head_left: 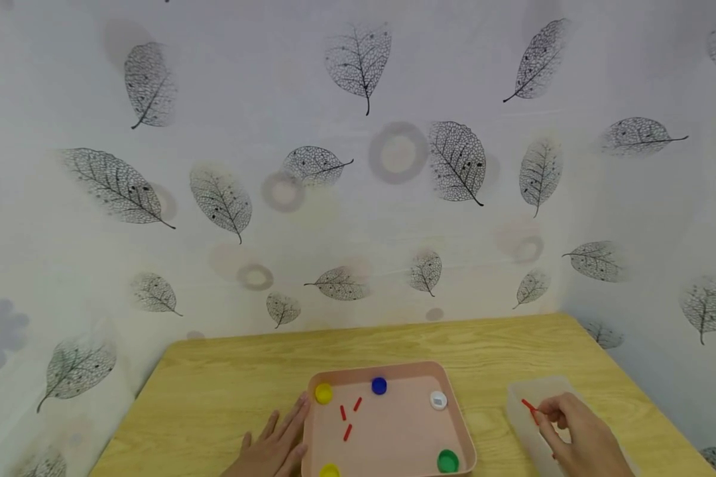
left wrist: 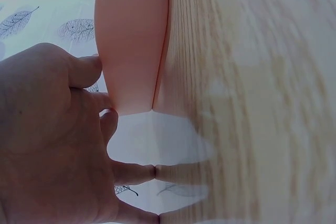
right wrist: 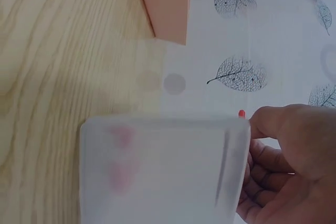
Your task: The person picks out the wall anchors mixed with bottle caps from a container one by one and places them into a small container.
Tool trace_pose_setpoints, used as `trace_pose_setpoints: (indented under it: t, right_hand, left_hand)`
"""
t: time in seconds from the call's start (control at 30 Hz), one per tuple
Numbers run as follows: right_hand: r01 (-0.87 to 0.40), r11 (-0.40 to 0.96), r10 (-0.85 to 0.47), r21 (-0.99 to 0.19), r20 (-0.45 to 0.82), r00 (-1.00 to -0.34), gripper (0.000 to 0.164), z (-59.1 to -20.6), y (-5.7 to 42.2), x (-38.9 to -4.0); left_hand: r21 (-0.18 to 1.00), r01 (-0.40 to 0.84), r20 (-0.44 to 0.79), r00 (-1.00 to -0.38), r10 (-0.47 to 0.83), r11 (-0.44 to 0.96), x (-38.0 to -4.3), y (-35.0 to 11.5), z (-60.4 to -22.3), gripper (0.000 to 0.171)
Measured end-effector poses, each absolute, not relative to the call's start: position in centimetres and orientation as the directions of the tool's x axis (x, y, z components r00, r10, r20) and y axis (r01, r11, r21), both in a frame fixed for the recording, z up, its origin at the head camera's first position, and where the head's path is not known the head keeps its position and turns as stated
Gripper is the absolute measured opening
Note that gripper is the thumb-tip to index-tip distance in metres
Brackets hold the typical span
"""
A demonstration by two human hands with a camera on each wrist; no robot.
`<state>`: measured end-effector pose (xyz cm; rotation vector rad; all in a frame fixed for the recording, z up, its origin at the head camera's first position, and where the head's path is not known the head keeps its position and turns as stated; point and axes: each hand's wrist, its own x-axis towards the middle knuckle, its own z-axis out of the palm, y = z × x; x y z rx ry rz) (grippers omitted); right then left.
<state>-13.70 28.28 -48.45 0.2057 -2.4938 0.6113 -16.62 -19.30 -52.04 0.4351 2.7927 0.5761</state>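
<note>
Here, in the head view, your right hand (head_left: pixel 581 434) pinches a slim red stick (head_left: pixel 528 404) over a translucent plastic box (head_left: pixel 549 386), its long axis slanting, free end pointing far-left. Your left hand (head_left: pixel 272 450), fingers straight and spread, grasps nothing beside the pink rectangular tray (head_left: pixel 396 421). In the left wrist view, it touches the tray's wall. In the right wrist view, only the stick's tip shows.

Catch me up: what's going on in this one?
A person's right hand pinches a small red stick over the translucent box. The left hand rests on the table, touching the pink tray. Three red sticks lie inside the tray, with two yellow caps, a blue cap, a white cap and a green cap around its edges.
</note>
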Motion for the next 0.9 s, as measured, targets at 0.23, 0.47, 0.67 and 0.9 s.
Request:
trace_pose_setpoints:
  t: [0.23, 0.47, 0.67, 0.9]
  right_hand:
    - [-0.188, 0.902, 0.027, -0.39, 0.485, -0.874, 0.023, -48.6, 29.5, -13.2]
    - [-0.181, 0.905, 0.036, -0.386, 0.493, -0.869, 0.023, -49.1, 30.4, -13.0]
    - [-0.21, 0.905, 0.02, -0.371, 0.531, -0.847, 0.03, -49.8, 30.9, -12.9]
    - [-0.175, 0.911, 0.044, -0.373, 0.511, -0.859, 0.027, -50.6, 31.2, -12.7]
  left_hand:
    - [0.432, 0.245, -0.188, -0.917, 0.353, 0.868, -16.7, -19.4, -51.8, 0.065]
    - [0.427, 0.237, -0.204, -0.915, 0.349, 0.873, -16.6, -19.4, -51.5, 0.067]
    - [0.411, 0.23, -0.21, -0.918, 0.337, 0.882, -16.6, -19.3, -51.3, 0.068]
    - [0.407, 0.234, -0.205, -0.919, 0.338, 0.883, -16.6, -19.3, -51.6, 0.067]
